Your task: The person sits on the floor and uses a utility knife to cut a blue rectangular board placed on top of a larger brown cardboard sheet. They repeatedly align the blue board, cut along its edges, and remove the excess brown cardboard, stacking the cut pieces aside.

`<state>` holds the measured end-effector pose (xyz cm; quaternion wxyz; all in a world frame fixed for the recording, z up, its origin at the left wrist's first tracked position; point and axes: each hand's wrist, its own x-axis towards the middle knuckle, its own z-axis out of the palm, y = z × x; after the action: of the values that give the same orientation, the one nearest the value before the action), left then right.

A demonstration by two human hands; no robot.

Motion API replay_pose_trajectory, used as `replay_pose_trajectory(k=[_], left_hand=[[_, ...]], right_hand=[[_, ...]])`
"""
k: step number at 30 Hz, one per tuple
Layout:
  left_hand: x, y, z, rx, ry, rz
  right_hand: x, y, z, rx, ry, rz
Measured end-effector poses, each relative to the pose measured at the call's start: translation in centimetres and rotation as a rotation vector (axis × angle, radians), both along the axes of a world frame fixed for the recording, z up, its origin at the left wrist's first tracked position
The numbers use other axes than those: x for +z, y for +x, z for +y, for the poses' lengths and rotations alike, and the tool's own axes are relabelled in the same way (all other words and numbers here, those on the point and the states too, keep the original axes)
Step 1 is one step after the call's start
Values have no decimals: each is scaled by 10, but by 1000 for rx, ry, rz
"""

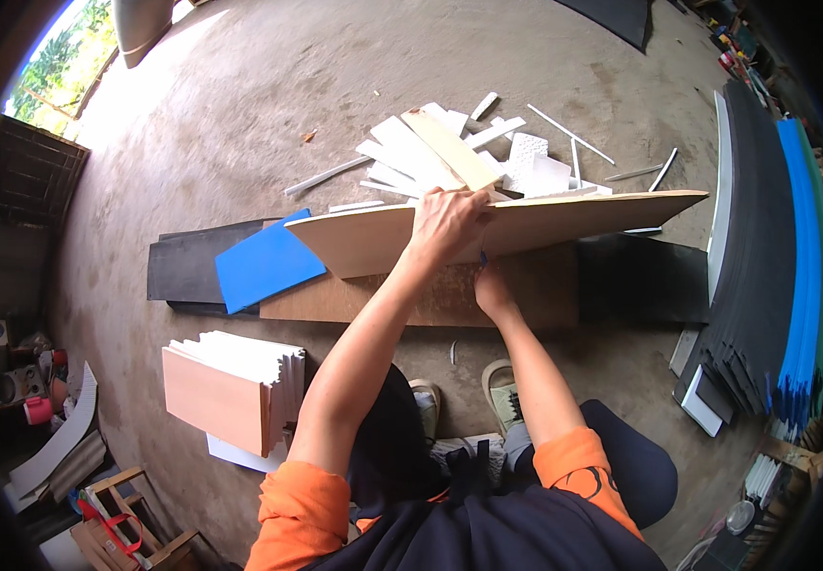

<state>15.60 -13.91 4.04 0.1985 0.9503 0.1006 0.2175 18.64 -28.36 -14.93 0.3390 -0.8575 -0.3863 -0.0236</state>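
My left hand [450, 224] is closed over the upper edge of a long, thin tan sheet [564, 217], which it holds tilted up off the work surface. Just below that sheet, my right hand [494, 290] is closed, and a small dark-blue tip shows above its fingers. The rest of what it holds is hidden. Beneath both hands lies a brown board [526, 300]. A blue sheet [269, 262] rests across the board's left part, over a black sheet [183, 262]. Another black sheet [645, 276] extends at the right.
White offcuts and strips [411, 157] are heaped beyond the tan sheet. A stack of cut sheets [216, 400] with a tan face stands at my left. Long black sheets [749, 257] and blue sheets [800, 276] lean along the right side. A wooden frame [136, 504] is at the lower left.
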Motion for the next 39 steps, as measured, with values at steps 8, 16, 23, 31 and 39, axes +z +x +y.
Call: replay_pose_trajectory(k=[8, 16, 23, 31, 39], left_hand=[[-6, -2, 7, 17, 31, 6], [-10, 4, 10, 27, 26, 83], [2, -11, 17, -10, 15, 56], [82, -59, 34, 224, -256, -239], [110, -76, 13, 6, -1028, -604]], right_hand=[[2, -23, -1, -165, -292, 266], [27, -49, -32, -212, -544, 526], [72, -19, -77, -219, -465, 504], [189, 38, -129, -39, -617, 729], [309, 70, -135, 53, 109, 187]])
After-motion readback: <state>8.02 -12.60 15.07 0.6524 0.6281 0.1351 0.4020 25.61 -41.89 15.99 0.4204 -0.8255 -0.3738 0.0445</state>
